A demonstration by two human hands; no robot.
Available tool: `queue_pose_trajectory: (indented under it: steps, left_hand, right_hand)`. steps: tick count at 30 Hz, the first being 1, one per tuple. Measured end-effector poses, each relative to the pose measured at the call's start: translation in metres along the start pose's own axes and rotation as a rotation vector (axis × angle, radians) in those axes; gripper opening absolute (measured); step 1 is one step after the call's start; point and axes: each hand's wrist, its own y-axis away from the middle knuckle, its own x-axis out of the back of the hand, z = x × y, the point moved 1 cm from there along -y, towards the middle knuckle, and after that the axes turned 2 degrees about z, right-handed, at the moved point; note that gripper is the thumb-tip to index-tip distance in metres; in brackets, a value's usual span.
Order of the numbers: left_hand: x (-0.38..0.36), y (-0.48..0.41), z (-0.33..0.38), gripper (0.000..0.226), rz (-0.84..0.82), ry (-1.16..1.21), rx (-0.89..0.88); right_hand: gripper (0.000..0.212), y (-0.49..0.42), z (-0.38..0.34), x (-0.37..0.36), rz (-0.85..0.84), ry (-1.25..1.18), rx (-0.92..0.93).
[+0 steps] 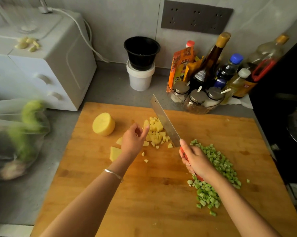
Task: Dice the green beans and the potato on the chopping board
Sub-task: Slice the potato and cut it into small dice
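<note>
The diced potato point(155, 132) lies in a heap near the middle of the chopping board point(144, 194). A potato half point(103, 124) sits to its left, and two flat potato pieces point(115, 153) lie nearer the person. The chopped green beans point(216, 168) stretch in a band down the board's right part. The left hand point(134, 139) is loosely opened and holds nothing, its forefinger at the heap's left edge. The right hand point(193, 161) grips the red handle of a knife point(164, 122), whose blade stands against the heap's right side. The board rests on a grey counter point(110, 89).
</note>
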Motion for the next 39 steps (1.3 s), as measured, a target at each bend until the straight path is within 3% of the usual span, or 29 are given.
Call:
queue_pose_trajectory:
  steps: [2,5,8,10,16,20,24,27,29,32,35,39]
  left_hand:
    - [0.010,0.014,-0.012,0.056,-0.023,-0.165,-0.157]
    - [0.009,0.044,-0.032,0.102,-0.277,-0.360,-0.297]
    - [-0.010,0.061,-0.047,0.105,-0.333,-0.662,-0.370]
    - [-0.020,0.054,-0.045,0.097,-0.288,-0.710,-0.351]
    - [-0.042,0.007,-0.023,0.091,-0.273,-0.625,-0.275]
    - [-0.033,0.004,-0.018,0.084,-0.272,-0.362,-0.280]
    - [0.009,0.028,-0.004,0.074,-0.016,-0.027,-0.309]
    - [0.044,0.045,0.012,0.066,0.117,-0.029,-0.414]
    - [0.057,0.049,0.020,0.062,-0.005,-0.187,-0.596]
    - [0.059,0.047,0.026,0.061,-0.336,-0.402,-0.757]
    - [0.045,0.049,0.026,0.062,-0.574,-0.542,-0.805]
    - [0.018,0.038,0.032,0.067,-0.696,-0.681,-0.721]
  right_hand:
    - [0.055,0.002,0.001,0.002,0.007,-0.013,0.003]
    - [0.055,0.003,0.001,0.003,0.011,-0.018,0.019]
    - [0.055,0.004,0.001,0.000,0.006,-0.030,0.026]
    - [0.053,0.004,0.002,-0.001,0.001,-0.047,0.034]
    - [0.053,0.009,0.007,0.002,-0.010,-0.014,0.050]
    - [0.056,0.013,0.011,0.008,0.028,0.068,0.058]
    - [0.058,0.008,0.010,0.015,0.109,0.391,0.139]
    - [0.047,0.001,0.007,0.016,0.130,0.696,0.222]
    - [0.046,-0.002,0.002,0.015,0.125,0.902,0.269]
    - [0.046,-0.005,-0.005,0.011,0.108,1.101,0.307]
    - [0.049,-0.007,-0.010,0.004,0.100,1.172,0.333]
    - [0.049,-0.007,-0.009,-0.001,0.076,1.197,0.367]
